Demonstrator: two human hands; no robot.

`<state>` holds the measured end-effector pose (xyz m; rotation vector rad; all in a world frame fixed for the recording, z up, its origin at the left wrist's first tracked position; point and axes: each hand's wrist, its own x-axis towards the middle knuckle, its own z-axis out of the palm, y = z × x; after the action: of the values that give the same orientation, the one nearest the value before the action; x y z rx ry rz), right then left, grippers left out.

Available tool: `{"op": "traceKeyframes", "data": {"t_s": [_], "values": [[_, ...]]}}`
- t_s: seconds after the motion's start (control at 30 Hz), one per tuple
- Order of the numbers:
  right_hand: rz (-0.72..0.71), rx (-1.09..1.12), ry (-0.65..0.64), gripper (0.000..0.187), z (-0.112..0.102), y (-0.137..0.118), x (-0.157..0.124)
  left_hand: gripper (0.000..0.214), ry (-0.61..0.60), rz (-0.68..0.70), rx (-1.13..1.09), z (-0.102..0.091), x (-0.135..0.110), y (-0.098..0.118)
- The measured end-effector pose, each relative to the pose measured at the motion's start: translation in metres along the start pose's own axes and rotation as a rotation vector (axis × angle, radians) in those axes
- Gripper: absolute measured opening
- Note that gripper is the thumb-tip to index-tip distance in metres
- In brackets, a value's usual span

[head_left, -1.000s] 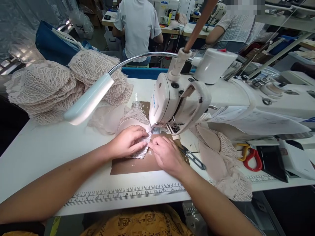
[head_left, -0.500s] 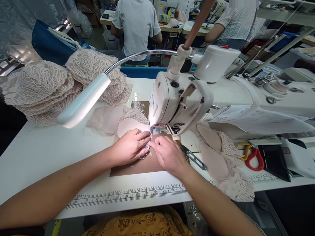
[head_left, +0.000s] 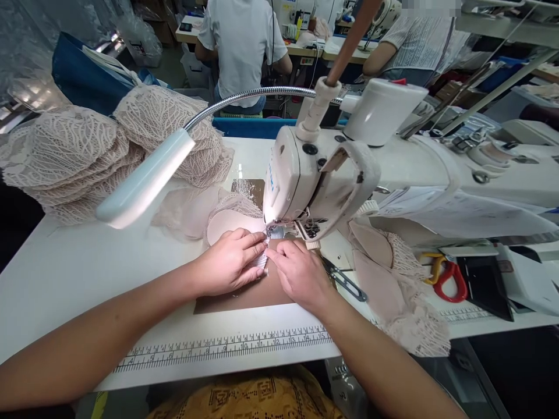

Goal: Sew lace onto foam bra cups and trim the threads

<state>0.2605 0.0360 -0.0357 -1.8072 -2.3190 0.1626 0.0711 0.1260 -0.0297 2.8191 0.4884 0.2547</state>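
Note:
Both hands meet at the needle area of a white sewing machine. My left hand grips a pale lace-trimmed fabric piece, its fingers close together beside the presser foot. My right hand is closed, with thumb and index finger at the right edge of the same piece. Behind my left fingers lies a smooth beige cup-shaped part joined to lace. The needle tip and the fabric under my fingers are mostly hidden.
Stacked lace pieces stand at the left behind a lamp. Thread snips lie right of my right hand, near more beige pieces and red-handled scissors. A printed ruler runs along the table front. Two people sit beyond.
The fabric between my hands has shifted slightly, and more of its ribbed white strip shows below my left fingers. My hands stay almost in place.

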Motion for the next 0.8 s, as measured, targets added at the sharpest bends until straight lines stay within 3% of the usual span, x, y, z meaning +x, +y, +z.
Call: {"op": "traceKeyframes", "data": {"t_s": [0.47,0.8], "values": [[0.039,-0.027,0.027,0.033,0.003,0.0007,0.0016,0.048,0.007,-0.043,0.047,0.0039,0.0072,0.0007],[-0.049,0.055,-0.019,0.029,-0.0042,-0.0001,-0.0042,0.042,0.064,0.03,-0.057,-0.0019,-0.0016,-0.0026]]}}
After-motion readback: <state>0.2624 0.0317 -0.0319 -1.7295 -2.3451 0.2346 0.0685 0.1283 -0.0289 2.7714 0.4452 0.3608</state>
